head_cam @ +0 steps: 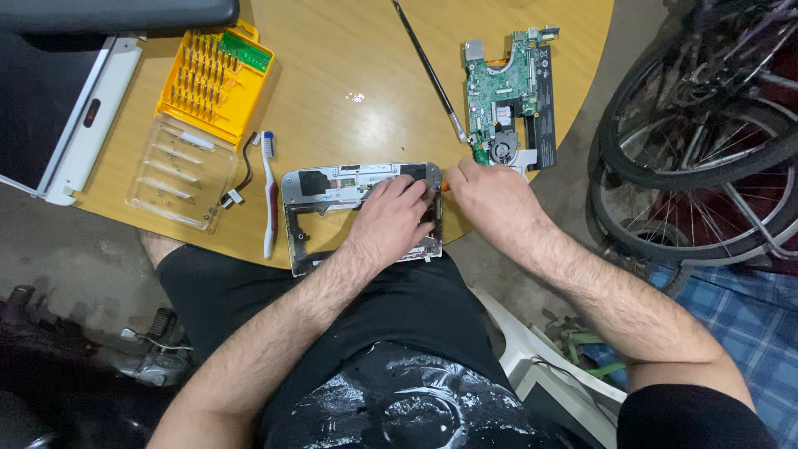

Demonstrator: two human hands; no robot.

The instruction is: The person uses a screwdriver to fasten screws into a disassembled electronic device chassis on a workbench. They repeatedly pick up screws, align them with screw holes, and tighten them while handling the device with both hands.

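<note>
Head view: left hand (pixel 391 218) flat over laptop frame (pixel 316 193), right hand (pixel 490 199) fingers clenched on half-hidden orange tool (pixel 445 186).

**One bit case, one small label, no screens**

A yellow plastic case (pixel 218 81) of screwdriver bits lay open at the table's upper left, its bits standing in rows, with a green strip along its top right corner. Its clear lid (pixel 179 175) was folded out flat just below it. On the white device (pixel 87 125) at the far left sat a small dark oval label (pixel 92 112). No screen or sign showed.
</note>
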